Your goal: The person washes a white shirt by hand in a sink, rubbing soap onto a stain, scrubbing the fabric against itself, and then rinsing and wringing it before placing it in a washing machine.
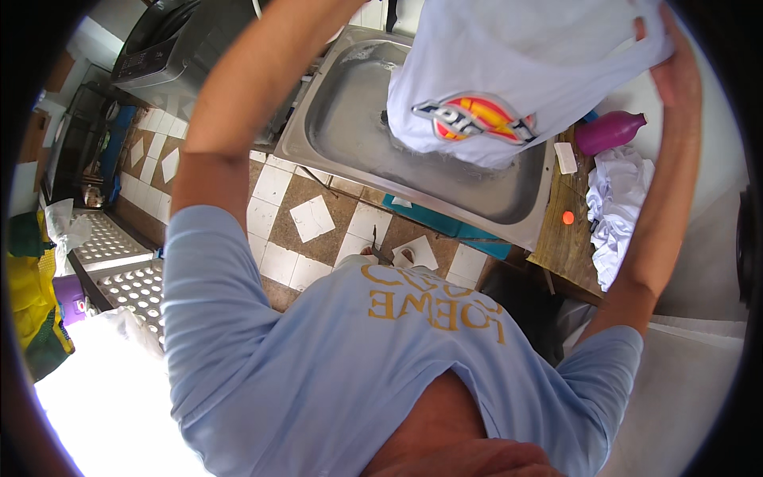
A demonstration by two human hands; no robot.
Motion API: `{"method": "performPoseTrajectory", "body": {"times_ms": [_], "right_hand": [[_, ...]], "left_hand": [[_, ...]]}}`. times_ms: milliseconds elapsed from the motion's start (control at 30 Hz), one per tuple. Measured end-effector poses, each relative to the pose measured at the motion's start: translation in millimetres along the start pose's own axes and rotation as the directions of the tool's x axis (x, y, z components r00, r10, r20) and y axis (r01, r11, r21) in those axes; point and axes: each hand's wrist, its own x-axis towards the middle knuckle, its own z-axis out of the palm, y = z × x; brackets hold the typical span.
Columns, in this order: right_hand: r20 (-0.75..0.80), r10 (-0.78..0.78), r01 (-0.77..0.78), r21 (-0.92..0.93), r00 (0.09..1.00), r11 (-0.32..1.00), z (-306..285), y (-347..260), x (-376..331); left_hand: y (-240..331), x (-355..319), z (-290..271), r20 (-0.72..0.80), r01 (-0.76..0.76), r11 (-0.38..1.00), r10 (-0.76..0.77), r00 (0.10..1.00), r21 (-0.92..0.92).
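A wet-looking white shirt [493,63] with a red, yellow and black print hangs stretched over the metal sink [296,143]. Its lower edge dips to the grey, cloudy water in the basin. At the upper right, my right hand [677,75] grips the shirt by its edge, with a fingertip showing through an opening in the fabric. My left forearm [262,71] reaches up past the sink's left side, and the left hand lies beyond the top of the picture. Part of the shirt is also cut off there.
Right of the sink, a wooden board [566,254] carries a purple bottle [612,133], a pale bar [565,157], an orange cap [567,217] and crumpled white cloth [616,207]. A dark washing machine [171,63] stands at upper left. Beneath the sink sits a teal tub [433,221].
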Motion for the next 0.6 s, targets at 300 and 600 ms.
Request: {"method": "performPoseTrajectory", "body": {"times_ms": [300,600], "right_hand": [[0.215,0.111,0.178,-0.945,0.970,0.274,-5.4,349.4,-154.0],[0.115,0.189,0.070,-0.970,0.975,0.232,10.1,429.1,-171.2]], "left_hand": [[-326.2,-158.0,61.9,-0.288,0.448,0.453,-0.381,0.879,0.771],[-354.8,-152.9,95.7,-0.242,0.443,0.328,-0.503,0.829,0.835]]}}
